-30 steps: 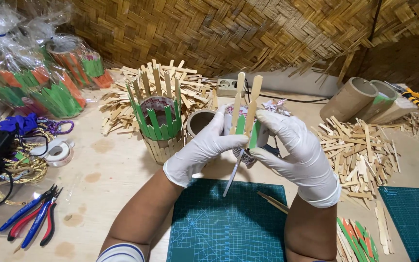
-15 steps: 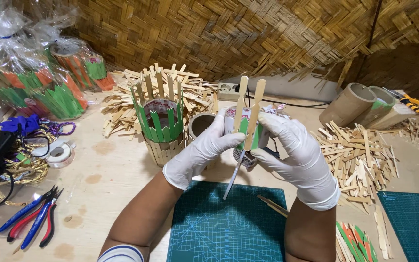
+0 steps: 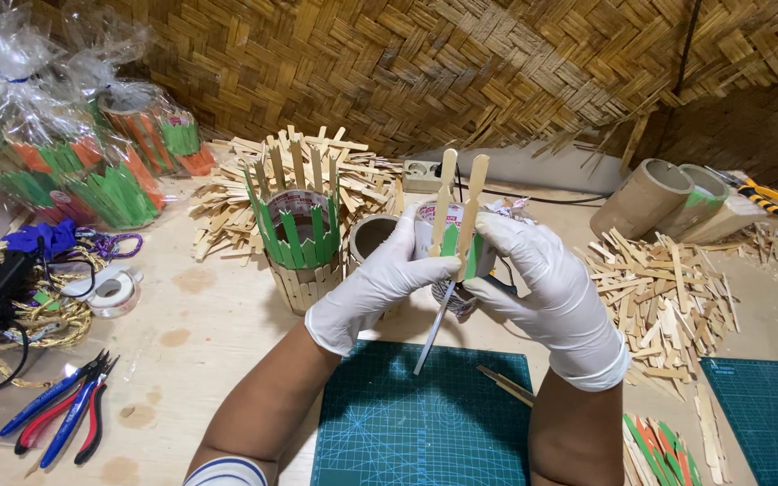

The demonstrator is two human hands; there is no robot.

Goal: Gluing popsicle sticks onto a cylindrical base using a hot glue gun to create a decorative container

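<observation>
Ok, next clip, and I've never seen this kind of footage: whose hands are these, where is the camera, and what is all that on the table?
There is no machine here. A camera worn on a person's head looks down at their own two hands, both in white gloves. The left hand and right hand together hold a small can with two upright wooden craft sticks pressed against its side; a thin strip hangs below it. Under the hands lies a green cutting mat on a pale wooden table. Behind stands a finished can fenced with green and plain sticks, next to an open cardboard tube. Loose stick piles lie to the right, pliers and a tape roll to the left, and wrapped finished pieces far left.
</observation>
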